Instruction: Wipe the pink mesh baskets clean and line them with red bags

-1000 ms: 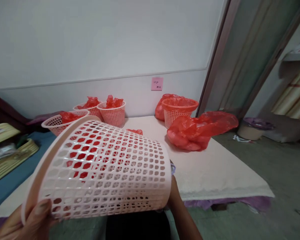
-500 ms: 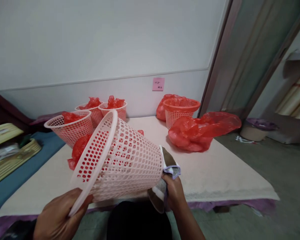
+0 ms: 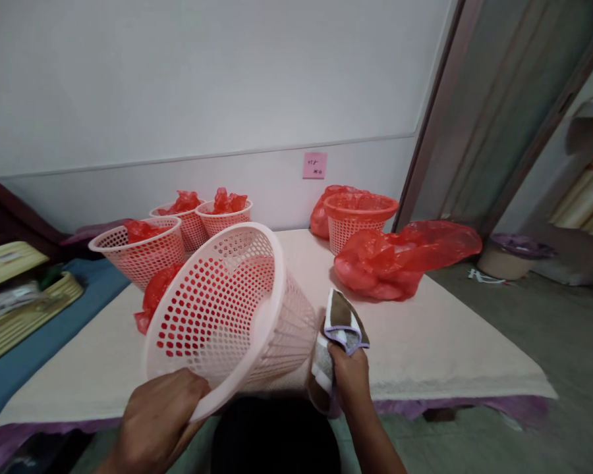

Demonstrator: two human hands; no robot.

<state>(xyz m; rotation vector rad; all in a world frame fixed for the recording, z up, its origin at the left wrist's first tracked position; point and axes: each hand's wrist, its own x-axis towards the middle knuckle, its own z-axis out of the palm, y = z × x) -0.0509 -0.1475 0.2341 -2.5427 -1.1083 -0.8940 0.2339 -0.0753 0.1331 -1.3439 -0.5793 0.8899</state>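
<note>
A pale pink mesh wastebasket (image 3: pixel 291 329) is tilted on its side in front of me, its mouth turned toward the left and me. My left hand (image 3: pixel 163 415) is closed on the near edge of its rim. Bunched in my right hand (image 3: pixel 350 372) is a brown, white and grey striped cloth (image 3: pixel 343 316) with purple edging. The cloth is close beside the basket's base; whether it touches cannot be made out. Behind the basket's left side lies a red plastic bag (image 3: pixel 161 293), partly hidden by it.
Three pink baskets (image 3: pixel 143 253) with red bags inside stand at the back left. A basket lined in red (image 3: pixel 358 227) and a filled red bag (image 3: pixel 380 266) are at the right on the cream-covered table (image 3: pixel 454 349). A pink note (image 3: pixel 315 165) is on the wall.
The wastebasket has turned so its mouth faces me more. My left hand has moved right with the rim, and my right hand with the cloth has shifted slightly right, away from the base.
</note>
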